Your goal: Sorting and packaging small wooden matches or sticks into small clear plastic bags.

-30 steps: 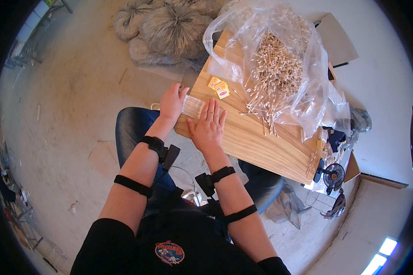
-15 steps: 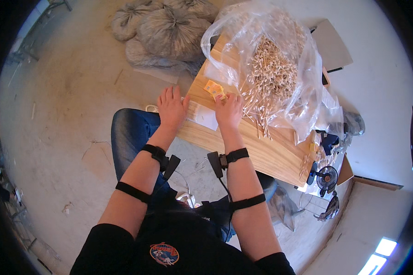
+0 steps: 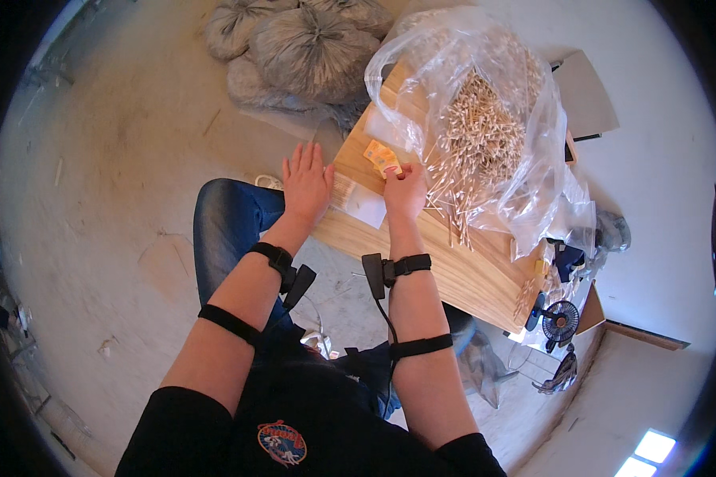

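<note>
My left hand (image 3: 306, 181) lies flat with fingers spread on the near left corner of the wooden table (image 3: 453, 266), beside a clear packet of thin sticks (image 3: 355, 199). My right hand (image 3: 406, 191) rests on the table with fingers curled at a small orange and yellow packet (image 3: 380, 156); whether it grips the packet I cannot tell. Right of that hand, a heap of thin wooden sticks (image 3: 477, 143) spills out of a large clear plastic bag (image 3: 525, 95).
Grey tied sacks (image 3: 310, 48) lie on the concrete floor beyond the table. A small black fan (image 3: 562, 320) and clutter stand at the table's right end. A grey flat board (image 3: 585, 95) lies behind the bag. My blue-jeaned knee (image 3: 227, 230) is under the table edge.
My right hand has moved from the clear packet up and right to the orange packet by the stick heap. My left hand has stayed flat on the table corner.
</note>
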The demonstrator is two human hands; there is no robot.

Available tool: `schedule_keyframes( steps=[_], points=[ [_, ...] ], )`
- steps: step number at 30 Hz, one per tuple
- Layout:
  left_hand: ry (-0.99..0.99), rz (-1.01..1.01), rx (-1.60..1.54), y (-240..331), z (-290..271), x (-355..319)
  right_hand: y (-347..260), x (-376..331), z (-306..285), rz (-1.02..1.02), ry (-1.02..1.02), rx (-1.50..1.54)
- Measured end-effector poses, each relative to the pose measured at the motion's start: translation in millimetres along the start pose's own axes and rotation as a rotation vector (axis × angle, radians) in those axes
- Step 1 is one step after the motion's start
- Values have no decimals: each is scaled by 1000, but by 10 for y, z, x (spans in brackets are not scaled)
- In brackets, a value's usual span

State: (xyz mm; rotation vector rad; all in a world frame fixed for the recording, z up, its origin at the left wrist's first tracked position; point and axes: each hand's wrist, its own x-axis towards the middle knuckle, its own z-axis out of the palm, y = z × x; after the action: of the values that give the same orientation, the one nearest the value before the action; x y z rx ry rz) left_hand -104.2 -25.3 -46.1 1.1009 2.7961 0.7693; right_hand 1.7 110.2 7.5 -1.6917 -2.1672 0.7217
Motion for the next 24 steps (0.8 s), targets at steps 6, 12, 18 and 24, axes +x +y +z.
schedule_keyframes(
  steps=[6,12,18,24],
  points=[
    [-26,7,7,92,17,-2,378,79,35,-110,214,313],
    [-26,6,14,5,23,7,262,-447,42,56,-145,701],
    [2,13,4,36,13,10,117,-680,101,-36,-53,363],
    [14,25,-5,31,-13,-14,53,-717,135,-53,-89,325]
  ],
)
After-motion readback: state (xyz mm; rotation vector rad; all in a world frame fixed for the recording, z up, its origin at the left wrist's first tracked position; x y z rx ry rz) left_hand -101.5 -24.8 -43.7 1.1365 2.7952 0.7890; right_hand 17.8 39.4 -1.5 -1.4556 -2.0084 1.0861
